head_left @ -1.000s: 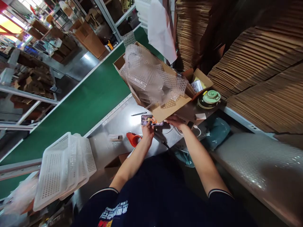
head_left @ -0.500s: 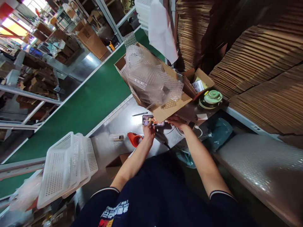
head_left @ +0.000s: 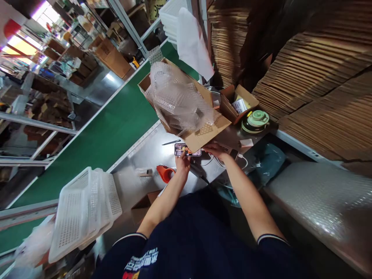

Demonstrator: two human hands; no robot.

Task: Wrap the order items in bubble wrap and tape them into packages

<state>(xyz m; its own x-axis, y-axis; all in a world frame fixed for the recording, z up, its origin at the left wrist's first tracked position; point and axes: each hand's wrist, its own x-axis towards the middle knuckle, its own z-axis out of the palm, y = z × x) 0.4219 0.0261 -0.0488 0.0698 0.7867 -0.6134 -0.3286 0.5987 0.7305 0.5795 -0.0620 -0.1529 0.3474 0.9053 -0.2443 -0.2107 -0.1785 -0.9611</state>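
Observation:
A phone [head_left: 186,149] with a lit screen lies on the metal worktable [head_left: 151,149], partly under the flap of an open cardboard box [head_left: 200,133] filled with bubble wrap [head_left: 177,99]. My left hand [head_left: 183,162] rests at the phone's near edge, fingers curled and touching it. My right hand [head_left: 214,149] lies palm down at the box's front flap, right of the phone, fingers on the cardboard. A white cable [head_left: 221,162] runs beneath my right wrist.
A red tape dispenser [head_left: 164,173], a black pen [head_left: 171,142] and a small clear item [head_left: 144,171] lie on the worktable. A green conveyor belt [head_left: 104,131] runs left. White baskets [head_left: 84,207] sit at lower left. A small box [head_left: 236,102], green tape roll [head_left: 257,119] and flat cardboard stacks [head_left: 314,73] are right.
The view has shifted slightly; the bubble wrap in the box has settled lower. Both hands stay at the phone and box flap.

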